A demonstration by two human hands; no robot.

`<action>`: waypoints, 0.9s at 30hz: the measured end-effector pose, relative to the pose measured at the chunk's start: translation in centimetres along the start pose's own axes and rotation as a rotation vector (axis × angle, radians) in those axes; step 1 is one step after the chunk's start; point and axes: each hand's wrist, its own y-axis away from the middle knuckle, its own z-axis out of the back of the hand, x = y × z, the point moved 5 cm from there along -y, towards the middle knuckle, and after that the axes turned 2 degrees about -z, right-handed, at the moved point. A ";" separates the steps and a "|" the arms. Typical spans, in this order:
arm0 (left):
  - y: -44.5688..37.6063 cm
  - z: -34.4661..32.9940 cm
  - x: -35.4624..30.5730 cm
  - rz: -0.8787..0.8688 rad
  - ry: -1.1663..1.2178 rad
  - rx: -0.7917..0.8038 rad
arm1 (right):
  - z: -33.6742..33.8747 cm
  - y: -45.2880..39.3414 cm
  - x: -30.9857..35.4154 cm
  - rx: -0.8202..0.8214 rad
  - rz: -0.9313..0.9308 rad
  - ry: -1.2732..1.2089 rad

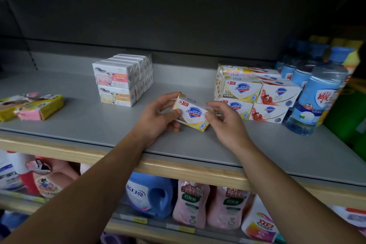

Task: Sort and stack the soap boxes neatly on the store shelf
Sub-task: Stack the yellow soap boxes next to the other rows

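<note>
Both hands hold one yellow-and-white soap box [191, 113] printed "Safeguard" on a blue shield, with a small red price tag at its upper left corner. The left hand [158, 117] grips its left end, fingers [174, 114] curled around it; the right hand [223, 123] pinches its right end between thumb and fingers. The box is tilted, just above the grey shelf [83, 123], near the front middle.

Just beside it on the right stands a stack of Safeguard boxes [240, 90], yellow ones reading "99.9%", with white ones showing red pomegranates [277, 95] next to them. Further back on the left, a two-high block of white boxes [118, 83] bears a cow drawing and the word "SOAP". At the far left lie yellow and pink torn packs [33, 108]. On the right edge stand clear bottles [316, 93] with blue caps and blue labels in red Chinese writing.

The shelf has a pale wooden front edge [178, 166]; below it stand a blue detergent jug [152, 194] and pink refill pouches [190, 204]. The back panel is dark grey.
</note>
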 end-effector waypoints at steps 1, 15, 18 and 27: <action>0.0 0.0 0.1 0.010 0.028 0.000 | 0.1 0.1 0.2 -0.007 0.020 -0.030; 0.0 0.4 0.0 -0.068 -0.066 -0.078 | -0.6 0.7 1.0 0.017 0.214 0.169; 0.1 0.0 -0.1 -0.047 -0.022 -0.079 | 0.1 0.6 0.9 -0.092 0.213 0.167; 0.3 1.7 -1.2 -0.136 -0.895 -0.137 | -0.3 0.4 0.9 -0.053 0.209 0.516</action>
